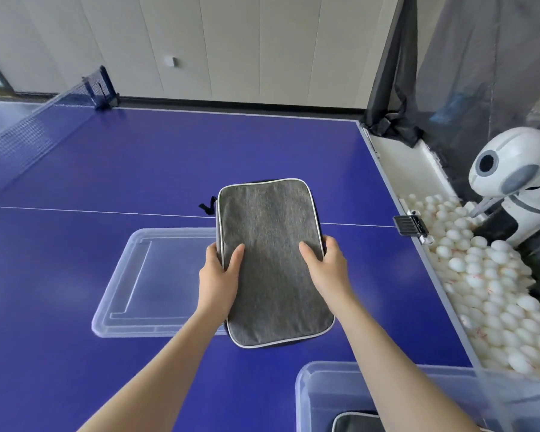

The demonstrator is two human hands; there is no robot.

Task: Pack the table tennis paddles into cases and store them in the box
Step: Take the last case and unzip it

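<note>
Over the blue table tennis table point(138, 169), in the head view, a person holds a grey fabric case point(272, 260) with pale piping along its edge. It lies flat, face up, long side running away from the person. The left hand point(219, 272) grips the case's left edge and the right hand point(328, 266) grips its right edge. Each thumb lies on the top face, and the fingers curl round the edge and are mostly hidden beneath it, so both hands are clamped on the case. A dark underside shows at the far and near ends. A short black loop point(208, 205) sticks out at the far left corner. Whether the case rests on the table or is held just above it cannot be told.

The case covers the right end of a clear plastic lid point(122, 275) that lies flat on the table to the left. It also crosses the table's thin white line point(91, 211). At the lower right stands a clear plastic box point(312, 388), and inside it lies a second dark case point(356, 422) with pale piping, only partly in view.

The net point(28, 129) stretches across the table at the upper left. Beyond the table's right edge, a white ball machine point(518, 176) stands over a tray heaped with white balls point(487, 275). A black mesh curtain point(449, 88) hangs behind the machine, and a black clamp point(410, 226) grips the table's right edge.
</note>
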